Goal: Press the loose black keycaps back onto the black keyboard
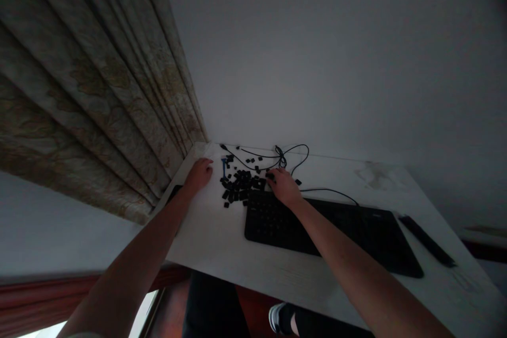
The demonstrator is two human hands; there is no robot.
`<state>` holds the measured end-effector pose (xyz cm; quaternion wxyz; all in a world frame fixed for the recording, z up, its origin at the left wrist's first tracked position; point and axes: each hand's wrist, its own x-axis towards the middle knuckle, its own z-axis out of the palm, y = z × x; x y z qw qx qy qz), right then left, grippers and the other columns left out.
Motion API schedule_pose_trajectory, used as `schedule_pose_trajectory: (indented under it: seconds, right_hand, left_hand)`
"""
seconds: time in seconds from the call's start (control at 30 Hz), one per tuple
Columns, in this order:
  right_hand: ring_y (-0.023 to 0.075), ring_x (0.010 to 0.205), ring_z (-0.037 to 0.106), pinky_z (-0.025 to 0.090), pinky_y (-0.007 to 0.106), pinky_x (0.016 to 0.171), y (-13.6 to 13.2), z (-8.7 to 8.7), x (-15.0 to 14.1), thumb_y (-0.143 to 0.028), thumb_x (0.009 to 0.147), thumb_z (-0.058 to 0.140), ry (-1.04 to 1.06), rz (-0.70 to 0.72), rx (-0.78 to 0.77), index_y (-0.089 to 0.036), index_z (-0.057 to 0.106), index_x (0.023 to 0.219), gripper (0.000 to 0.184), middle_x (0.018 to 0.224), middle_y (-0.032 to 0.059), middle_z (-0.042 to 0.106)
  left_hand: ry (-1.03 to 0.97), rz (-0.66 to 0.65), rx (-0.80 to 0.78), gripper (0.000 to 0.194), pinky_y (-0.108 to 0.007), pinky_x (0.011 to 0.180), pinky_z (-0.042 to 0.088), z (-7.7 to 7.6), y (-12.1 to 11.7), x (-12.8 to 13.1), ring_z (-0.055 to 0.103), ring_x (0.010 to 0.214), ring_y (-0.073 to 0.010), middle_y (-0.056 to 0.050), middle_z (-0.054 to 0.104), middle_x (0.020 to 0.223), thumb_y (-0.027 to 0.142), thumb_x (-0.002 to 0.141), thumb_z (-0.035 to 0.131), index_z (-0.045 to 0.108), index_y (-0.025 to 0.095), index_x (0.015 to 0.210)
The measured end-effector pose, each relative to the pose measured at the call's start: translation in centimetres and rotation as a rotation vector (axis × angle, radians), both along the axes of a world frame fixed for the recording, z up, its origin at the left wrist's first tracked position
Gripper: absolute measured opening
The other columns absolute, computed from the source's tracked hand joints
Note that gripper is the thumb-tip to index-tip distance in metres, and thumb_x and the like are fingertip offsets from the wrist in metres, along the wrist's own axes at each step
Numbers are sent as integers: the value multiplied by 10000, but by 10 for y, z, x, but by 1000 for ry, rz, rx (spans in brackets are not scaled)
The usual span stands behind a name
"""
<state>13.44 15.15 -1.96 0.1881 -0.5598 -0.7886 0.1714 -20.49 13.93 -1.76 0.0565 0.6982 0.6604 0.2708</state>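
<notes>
— Where are the small black keycaps (240, 185)?
— Loosely heaped just off the far left corner of the keyboard (277, 229), with a few strays farther beyond it.

— How would they handle?
— I'd judge each one very light and stiff, probably smooth enough to skid or flip under a clumsy push. I'd pinch one by two opposite sides, low down, rather than press on its top.

— And the fingers?
— The right hand (285, 187) is just beyond the keyboard's far edge, its fingertips at a dark piece beside the heap. I can't tell whether they grip it or only touch it. The left hand (198, 175) lies left of the keyboard and beyond it, fingers loosely bent. Nothing shows in them, but their undersides are hidden, so I can't say they're empty.

— The keyboard itself?
— Long and flat on the pale surface (206, 243). It looks rigid, heavier than any cap; I'd take it by the rim at both ends, minding the cable (325, 189) beyond its far edge.

— Anything else?
— A slim blue tool (224, 168), beyond the keyboard and to its left, near the heap's edge. A long dark bar (428, 241) lies right of the keyboard, apart from it.
</notes>
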Motion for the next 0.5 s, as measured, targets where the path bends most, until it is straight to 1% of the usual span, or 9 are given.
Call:
schedule_pose_trajectory:
  seconds: [0.03, 0.1, 0.17, 0.23, 0.3, 0.4, 0.43, 0.5]
  right_hand:
    - [300, 1110, 611, 442, 419, 1012, 0, 1, -4, -209, 907, 593, 20, 3, -10, -146, 675, 1186, 298, 1190, 174, 644]
    - [269, 1076, 628, 451, 391, 1001, 1, 3, -11, -203, 897, 611, 84, 39, -25, -147, 687, 1159, 278, 1160, 153, 664]
    - [225, 1022, 648, 466, 360, 981, 0, 4, -16, -185, 887, 615, 175, 76, -46, -162, 692, 1146, 271, 1130, 119, 687]
    - [180, 956, 665, 489, 325, 937, 0, 5, -15, -146, 888, 576, 273, 82, -66, -180, 692, 1139, 279, 1114, 86, 705]
    - [161, 917, 671, 503, 302, 897, 0, 6, -6, -113, 885, 535, 321, 19, -59, -184, 700, 1117, 293, 1106, 73, 717]
    - [186, 932, 675, 499, 307, 894, 3, 7, 16, -97, 860, 546, 246, -121, -44, -164, 729, 1052, 274, 1076, 94, 729]
    - [196, 938, 677, 496, 310, 900, 4, 8, 24, -91, 852, 552, 207, -151, -54, -154, 737, 1038, 270, 1065, 104, 731]
    - [205, 957, 679, 492, 303, 908, 6, 9, 36, -75, 844, 553, 152, -180, -83, -140, 741, 1044, 283, 1067, 116, 732]
  left_hand:
    - [9, -38, -19, 288, -442, 1055, 477, -3, -6, 6, 609, 1142, -261, -114, 680, 1150, 130, 845, 506, 690, 180, 1061]
    - [32, -80, -36, 302, -445, 1052, 478, -9, -15, 16, 606, 1143, -257, -113, 687, 1146, 106, 857, 484, 694, 180, 1061]
    - [52, -64, -35, 322, -452, 1040, 481, -11, -19, 22, 610, 1129, -258, -118, 694, 1120, 72, 863, 450, 698, 175, 1040]
    - [59, -33, -44, 314, -456, 1022, 489, -9, -21, 23, 622, 1093, -262, -123, 703, 1078, 53, 856, 452, 702, 168, 1007]
    - [38, -9, -49, 306, -448, 1011, 495, -5, -23, 24, 633, 1062, -258, -115, 711, 1053, 40, 840, 473, 703, 171, 994]
    - [-48, -14, -15, 308, -419, 988, 513, 0, -28, 32, 643, 1039, -239, -93, 712, 1060, 48, 842, 497, 695, 190, 1032]
    - [-77, -38, 1, 301, -409, 978, 519, 0, -30, 37, 646, 1034, -232, -88, 710, 1064, 60, 852, 502, 692, 195, 1042]
    - [-105, -142, 8, 282, -396, 968, 528, -1, -34, 52, 651, 1025, -220, -80, 705, 1060, 81, 872, 504, 694, 203, 1040]
